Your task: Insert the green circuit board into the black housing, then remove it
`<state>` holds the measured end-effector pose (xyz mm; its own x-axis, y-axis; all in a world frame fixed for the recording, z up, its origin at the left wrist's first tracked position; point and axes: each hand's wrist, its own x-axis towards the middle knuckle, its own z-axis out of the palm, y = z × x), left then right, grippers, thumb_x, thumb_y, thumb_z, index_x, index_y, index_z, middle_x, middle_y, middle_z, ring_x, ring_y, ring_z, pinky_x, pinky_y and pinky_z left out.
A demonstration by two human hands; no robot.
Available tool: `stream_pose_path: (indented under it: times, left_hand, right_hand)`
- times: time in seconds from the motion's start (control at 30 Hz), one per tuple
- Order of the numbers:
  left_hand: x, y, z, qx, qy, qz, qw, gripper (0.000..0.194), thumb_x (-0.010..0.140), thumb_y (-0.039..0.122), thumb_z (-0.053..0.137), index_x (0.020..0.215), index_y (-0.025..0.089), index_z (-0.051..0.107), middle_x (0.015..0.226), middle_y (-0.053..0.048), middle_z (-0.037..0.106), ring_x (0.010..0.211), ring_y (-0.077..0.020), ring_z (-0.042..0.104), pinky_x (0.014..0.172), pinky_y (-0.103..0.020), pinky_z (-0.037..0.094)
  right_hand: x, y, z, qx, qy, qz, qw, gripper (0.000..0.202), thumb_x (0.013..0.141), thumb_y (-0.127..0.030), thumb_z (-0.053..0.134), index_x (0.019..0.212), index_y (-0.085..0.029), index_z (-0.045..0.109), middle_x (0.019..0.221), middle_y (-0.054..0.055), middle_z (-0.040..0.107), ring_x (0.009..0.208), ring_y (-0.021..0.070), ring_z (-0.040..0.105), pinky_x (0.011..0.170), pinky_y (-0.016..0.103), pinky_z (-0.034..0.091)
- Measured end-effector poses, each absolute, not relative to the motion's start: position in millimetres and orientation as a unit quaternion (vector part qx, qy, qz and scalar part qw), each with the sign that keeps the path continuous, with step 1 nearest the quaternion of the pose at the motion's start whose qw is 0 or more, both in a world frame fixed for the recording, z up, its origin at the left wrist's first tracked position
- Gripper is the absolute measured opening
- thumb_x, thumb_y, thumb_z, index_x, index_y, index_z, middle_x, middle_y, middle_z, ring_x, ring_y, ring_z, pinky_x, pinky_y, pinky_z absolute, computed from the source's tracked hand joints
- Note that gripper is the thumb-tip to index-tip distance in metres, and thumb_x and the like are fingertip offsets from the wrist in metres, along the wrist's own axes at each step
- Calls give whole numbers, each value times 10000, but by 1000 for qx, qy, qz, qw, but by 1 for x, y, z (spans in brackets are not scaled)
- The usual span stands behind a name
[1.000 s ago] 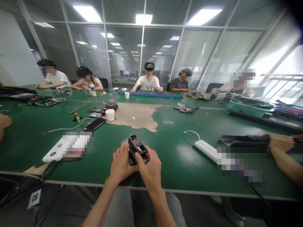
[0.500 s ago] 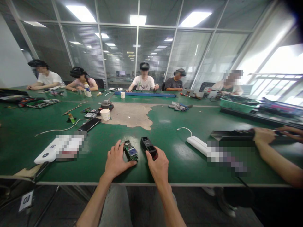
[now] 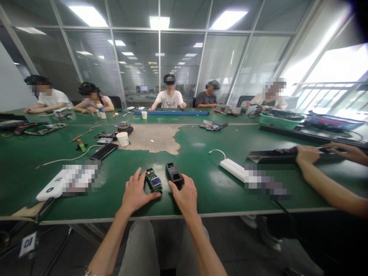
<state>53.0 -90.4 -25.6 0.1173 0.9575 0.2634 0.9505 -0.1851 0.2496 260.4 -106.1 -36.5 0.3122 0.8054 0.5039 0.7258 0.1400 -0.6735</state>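
A small green circuit board (image 3: 154, 181) with a little blue-grey screen lies on the table in front of me. My left hand (image 3: 138, 191) rests around its left and near sides, fingers spread and thumb stretched along the near end. Just right of the board sits a black plastic housing (image 3: 173, 173) with cut-out openings, apart from it. My right hand (image 3: 185, 193) grips the near end of this housing, thumb on the left and fingers on the right. The fingers on its far side are partly hidden.
A white power strip (image 3: 232, 170) lies to the right, near a co-worker's hands (image 3: 309, 157) on a long dark metal channel. At left are a white device (image 3: 51, 189), a black phone (image 3: 104, 151) and a paper cup (image 3: 123, 139). Gloves (image 3: 212, 125) lie farther back.
The view has turned slightly right, so everything appears farther left. Both hands, the board and the housing keep nearly the same places relative to each other.
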Motion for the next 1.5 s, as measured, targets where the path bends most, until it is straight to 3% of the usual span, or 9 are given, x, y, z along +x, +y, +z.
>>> stream_pose_path:
  times: [0.13,0.5,0.97,1.17,1.3,1.5]
  left_hand:
    - [53,-90,-25,751,636,179,11,1038,626,856,540,1439,234,368,1575,-120,226,1331,-366,363,1039,-487,328]
    - [54,-93,-21,744,642,180,26,996,634,811,592,1433,262,361,1580,-103,219,1341,-347,342,1056,-472,296]
    - [49,-91,-27,749,634,188,24,932,681,682,630,1434,213,345,1574,-117,230,1331,-334,347,1050,-463,310]
    - [49,-92,-28,744,638,198,28,965,725,552,599,1499,149,186,1587,-146,184,1362,-332,319,1056,-458,299]
    - [49,-93,-28,741,640,200,39,1002,719,466,591,1524,161,77,1594,-142,168,1379,-333,303,1076,-446,274]
    - [49,-93,-26,745,635,199,44,1034,698,462,591,1526,145,60,1596,-145,162,1375,-346,302,1078,-450,271]
  right_hand:
    - [262,-107,-36,-649,-588,53,479,372,826,-423,597,1075,-149,633,992,128,647,944,261,590,849,375,461]
    - [242,-115,-9,-594,-560,139,561,411,844,-480,573,1071,-147,653,944,93,667,714,174,580,700,298,472]
    - [201,-111,5,-590,-620,92,509,322,830,-420,608,1040,-180,654,958,80,668,857,208,610,773,311,462]
    - [193,-116,7,-611,-651,74,444,291,817,-404,623,1028,-206,648,937,72,661,897,226,624,799,320,466]
    - [193,-122,-7,-633,-657,57,406,369,797,-420,636,1097,-205,624,954,87,657,898,246,635,763,329,477]
    - [194,-127,-16,-642,-650,38,405,556,775,-484,655,1228,-174,570,1057,121,644,936,261,634,749,335,485]
